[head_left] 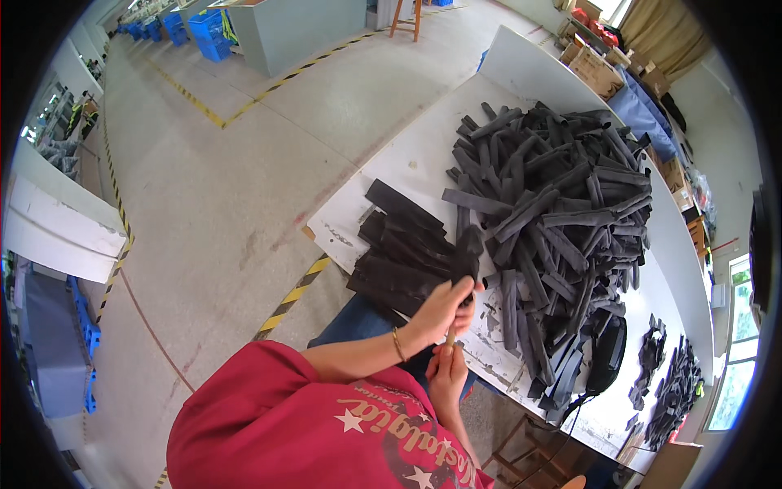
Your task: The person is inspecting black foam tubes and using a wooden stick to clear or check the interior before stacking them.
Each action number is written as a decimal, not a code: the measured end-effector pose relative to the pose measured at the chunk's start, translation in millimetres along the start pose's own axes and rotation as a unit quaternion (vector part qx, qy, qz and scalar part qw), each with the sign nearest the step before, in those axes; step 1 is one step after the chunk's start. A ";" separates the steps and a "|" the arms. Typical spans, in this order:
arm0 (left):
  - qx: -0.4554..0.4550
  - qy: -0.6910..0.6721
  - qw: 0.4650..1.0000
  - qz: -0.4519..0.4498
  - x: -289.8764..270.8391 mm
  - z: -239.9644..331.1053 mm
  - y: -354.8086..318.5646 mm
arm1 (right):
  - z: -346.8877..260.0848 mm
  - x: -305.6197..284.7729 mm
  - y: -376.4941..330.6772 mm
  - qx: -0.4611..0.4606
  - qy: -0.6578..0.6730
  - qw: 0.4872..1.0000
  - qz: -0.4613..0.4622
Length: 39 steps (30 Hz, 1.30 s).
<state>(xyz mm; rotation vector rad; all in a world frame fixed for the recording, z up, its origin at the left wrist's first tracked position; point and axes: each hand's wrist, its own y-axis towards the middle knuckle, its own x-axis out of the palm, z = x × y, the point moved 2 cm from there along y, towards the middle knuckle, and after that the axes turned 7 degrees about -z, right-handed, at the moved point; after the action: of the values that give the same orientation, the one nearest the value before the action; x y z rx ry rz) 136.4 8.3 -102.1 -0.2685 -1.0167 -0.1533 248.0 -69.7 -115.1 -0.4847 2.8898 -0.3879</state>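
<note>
My left hand, with a bracelet at the wrist, is closed around the lower end of a black leather-like piece held upright at the table's near edge. Just below it, my right hand is closed on a thin tan stick. The stick's upper end runs up to my left hand, where the fingers hide it. Beyond my left hand lies a stack of flat, dark strips, some overhanging the table edge.
A large heap of dark grey rolled tubes covers the middle of the white table. To its right sit a black corded device and a smaller pile of dark scraps. A raised white board borders the far side.
</note>
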 end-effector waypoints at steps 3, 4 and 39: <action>0.031 0.030 0.999 -0.006 7.5 0.1 -6.3 | 6.7 7.1 17.5 -0.045 -0.024 0.998 0.033; 0.034 0.021 0.999 0.013 10.4 5.9 -7.3 | 11.8 6.6 21.2 -0.057 -0.030 0.997 0.040; 0.105 -0.084 0.990 0.042 -2.2 46.3 20.8 | 12.6 21.5 20.4 -0.118 -0.093 0.986 0.073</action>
<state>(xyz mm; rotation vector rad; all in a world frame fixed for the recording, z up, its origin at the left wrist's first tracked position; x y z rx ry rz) 102.7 41.7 -84.1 -0.1331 -1.1770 0.0545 224.8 -61.2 -135.8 -0.3205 2.7763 0.0226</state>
